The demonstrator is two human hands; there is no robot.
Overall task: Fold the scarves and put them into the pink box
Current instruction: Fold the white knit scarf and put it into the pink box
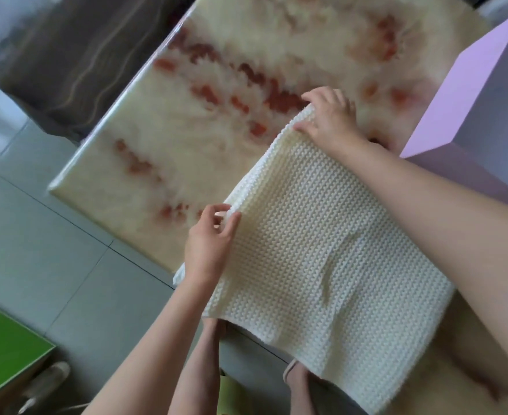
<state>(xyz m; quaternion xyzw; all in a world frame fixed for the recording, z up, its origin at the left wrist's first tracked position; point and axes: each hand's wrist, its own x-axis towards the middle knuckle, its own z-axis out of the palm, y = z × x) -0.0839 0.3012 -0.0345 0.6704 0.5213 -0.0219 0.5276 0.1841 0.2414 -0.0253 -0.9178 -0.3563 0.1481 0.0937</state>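
A cream knitted scarf point(315, 244) lies spread on the marble table point(217, 85), its near end hanging over the table's edge. My left hand point(211, 244) pinches the scarf's far left corner between thumb and fingers. At the far right corner, my right hand point(330, 118) grips the scarf's edge with curled fingers. The pink box point(486, 94) stands at the right of the table, just beyond my right forearm.
The table's left edge point(103, 139) drops to a grey tiled floor point(37, 235). A green surface point(4, 351) sits at the lower left, with a shoe point(49, 381) beside it. A dark wood-grain panel point(76, 55) lies beyond the table.
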